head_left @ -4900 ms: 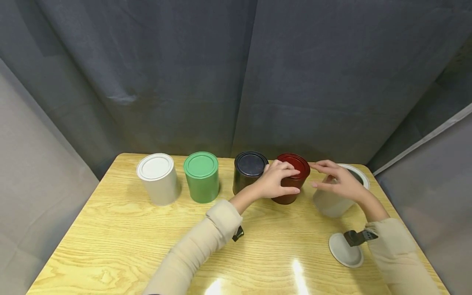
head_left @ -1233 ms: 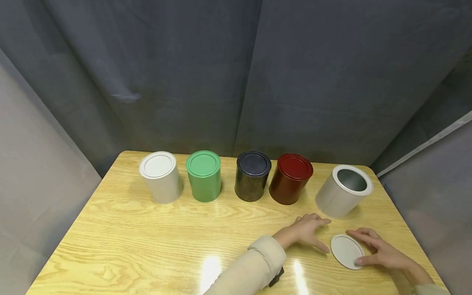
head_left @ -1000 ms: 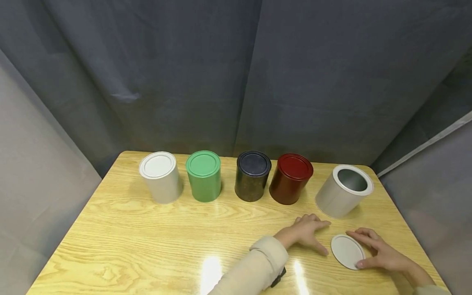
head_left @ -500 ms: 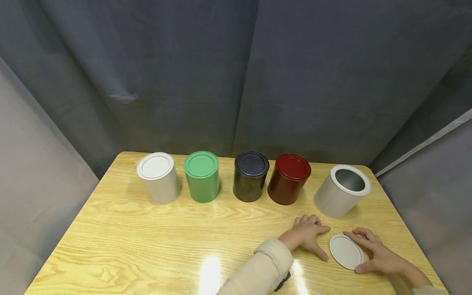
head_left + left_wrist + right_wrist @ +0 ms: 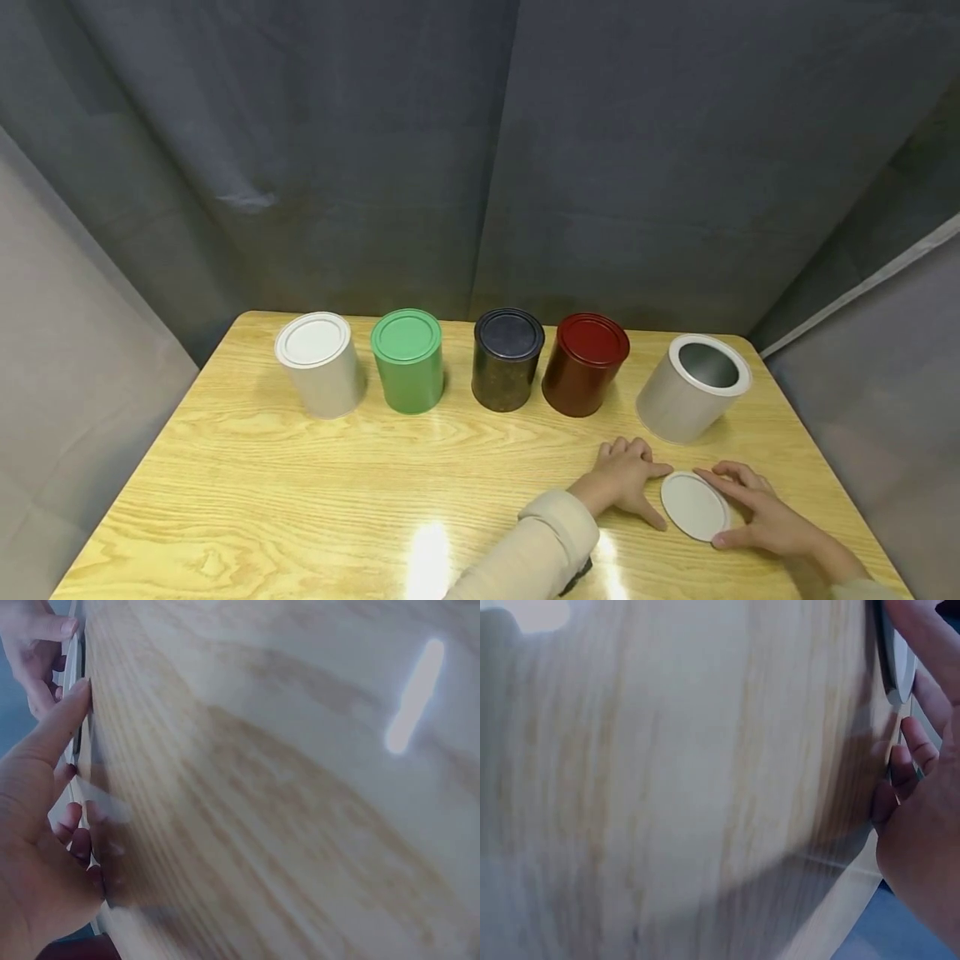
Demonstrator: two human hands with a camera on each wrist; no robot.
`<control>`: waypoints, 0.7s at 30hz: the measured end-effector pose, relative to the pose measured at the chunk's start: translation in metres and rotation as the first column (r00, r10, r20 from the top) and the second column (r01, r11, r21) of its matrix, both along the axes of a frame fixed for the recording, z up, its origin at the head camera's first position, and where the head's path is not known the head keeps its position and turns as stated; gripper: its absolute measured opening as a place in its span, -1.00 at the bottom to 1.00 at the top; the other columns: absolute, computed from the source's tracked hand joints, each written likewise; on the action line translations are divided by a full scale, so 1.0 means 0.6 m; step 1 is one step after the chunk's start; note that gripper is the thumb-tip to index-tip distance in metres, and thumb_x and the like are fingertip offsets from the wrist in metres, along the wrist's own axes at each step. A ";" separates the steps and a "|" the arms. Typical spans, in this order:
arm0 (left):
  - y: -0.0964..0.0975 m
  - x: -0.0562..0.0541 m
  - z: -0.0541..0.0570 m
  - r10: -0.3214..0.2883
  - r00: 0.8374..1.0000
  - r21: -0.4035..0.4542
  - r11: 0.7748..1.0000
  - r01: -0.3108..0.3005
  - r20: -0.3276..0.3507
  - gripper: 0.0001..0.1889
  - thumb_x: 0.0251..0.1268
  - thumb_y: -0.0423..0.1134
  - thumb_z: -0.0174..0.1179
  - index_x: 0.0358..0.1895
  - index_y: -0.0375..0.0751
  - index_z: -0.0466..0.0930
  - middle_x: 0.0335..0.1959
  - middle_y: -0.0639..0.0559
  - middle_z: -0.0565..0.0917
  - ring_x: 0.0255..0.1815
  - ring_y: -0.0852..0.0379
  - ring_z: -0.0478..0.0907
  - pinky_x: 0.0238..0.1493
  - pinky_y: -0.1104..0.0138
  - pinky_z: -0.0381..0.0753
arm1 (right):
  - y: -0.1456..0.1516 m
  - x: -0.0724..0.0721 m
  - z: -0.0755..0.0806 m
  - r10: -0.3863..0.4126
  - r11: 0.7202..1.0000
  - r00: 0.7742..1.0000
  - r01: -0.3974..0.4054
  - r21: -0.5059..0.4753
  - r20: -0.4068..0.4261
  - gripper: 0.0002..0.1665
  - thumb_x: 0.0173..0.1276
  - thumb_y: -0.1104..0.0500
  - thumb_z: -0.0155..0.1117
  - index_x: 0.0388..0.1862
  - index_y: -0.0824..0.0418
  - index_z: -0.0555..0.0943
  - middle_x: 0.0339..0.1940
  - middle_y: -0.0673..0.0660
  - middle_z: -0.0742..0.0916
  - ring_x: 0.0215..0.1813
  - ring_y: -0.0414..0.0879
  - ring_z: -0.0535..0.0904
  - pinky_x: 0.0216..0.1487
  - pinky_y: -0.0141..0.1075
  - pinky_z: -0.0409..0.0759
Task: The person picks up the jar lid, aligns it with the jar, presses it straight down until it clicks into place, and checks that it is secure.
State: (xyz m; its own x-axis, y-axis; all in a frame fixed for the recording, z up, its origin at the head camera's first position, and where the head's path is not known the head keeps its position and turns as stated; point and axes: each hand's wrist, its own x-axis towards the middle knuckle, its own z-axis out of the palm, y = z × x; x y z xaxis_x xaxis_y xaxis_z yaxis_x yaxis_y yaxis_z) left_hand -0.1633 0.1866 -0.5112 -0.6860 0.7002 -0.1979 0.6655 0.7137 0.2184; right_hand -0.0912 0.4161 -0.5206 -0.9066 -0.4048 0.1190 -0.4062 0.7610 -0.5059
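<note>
A light grey paint can lid (image 5: 694,506) lies at the table's right front, below an uncovered light grey paint can (image 5: 686,408). My right hand (image 5: 772,521) holds the lid by its right side, thumb at the lower rim and forefinger at the upper rim. My left hand (image 5: 624,479) is at the lid's left with thumb and fingers spread. Its forefinger tip is close to the rim; contact is hard to tell. In the left wrist view the lid (image 5: 71,664) shows edge-on beyond the left thumb. The right wrist view catches the lid's rim (image 5: 900,664) beside the right hand.
Along the back stand a white can (image 5: 322,379), a green can (image 5: 410,375), a black can (image 5: 506,379) and a red can (image 5: 581,383), all with lids on. Dark curtains (image 5: 375,167) hang behind the wooden table (image 5: 300,500).
Both hands have come down from around the red and grey cans to the lid. Over the last half second the lid and right hand have shifted slightly left, towards the left hand.
</note>
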 end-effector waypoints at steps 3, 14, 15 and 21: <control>-0.001 0.001 0.002 0.004 1.000 0.007 1.000 -0.004 0.005 -0.14 -0.35 0.44 0.26 0.24 0.56 0.22 -0.16 0.37 0.20 -0.23 0.30 0.08 -0.26 0.41 0.05 | 0.000 0.000 -0.002 0.005 1.000 1.000 -0.004 0.010 -0.026 -0.03 -0.26 0.03 0.56 0.24 0.15 0.41 0.04 0.06 0.32 0.02 -0.30 0.03 -0.15 -0.18 0.05; 0.000 0.002 0.003 0.008 1.000 0.007 1.000 -0.008 -0.012 -0.17 -0.34 0.44 0.24 0.23 0.57 0.23 -0.19 0.36 0.20 -0.24 0.30 0.08 -0.26 0.40 0.05 | 0.008 0.002 -0.006 -0.011 0.999 1.000 0.012 -0.053 0.021 -0.01 -0.30 0.09 0.57 0.22 0.21 0.41 0.04 0.01 0.31 0.05 -0.40 -0.02 -0.10 -0.12 0.02; 0.000 0.003 0.002 0.011 1.000 0.011 1.000 -0.011 -0.018 -0.17 -0.33 0.44 0.24 0.23 0.57 0.24 -0.19 0.36 0.20 -0.24 0.29 0.08 -0.26 0.40 0.05 | 0.008 0.001 -0.006 -0.016 0.998 1.000 0.018 -0.057 0.026 -0.02 -0.30 0.09 0.57 0.22 0.20 0.42 0.04 0.00 0.31 0.05 -0.40 -0.01 -0.11 -0.10 0.03; 0.000 0.008 -0.003 0.020 0.997 0.039 0.999 -0.017 -0.071 -0.23 -0.26 0.44 0.20 0.22 0.53 0.28 -0.22 0.34 0.20 -0.25 0.28 0.09 -0.27 0.38 0.04 | 0.004 0.001 -0.008 -0.022 0.997 1.000 0.022 -0.069 0.001 -0.06 -0.32 0.11 0.57 0.18 0.21 0.46 0.00 -0.07 0.32 0.02 -0.38 0.02 -0.10 -0.28 -0.01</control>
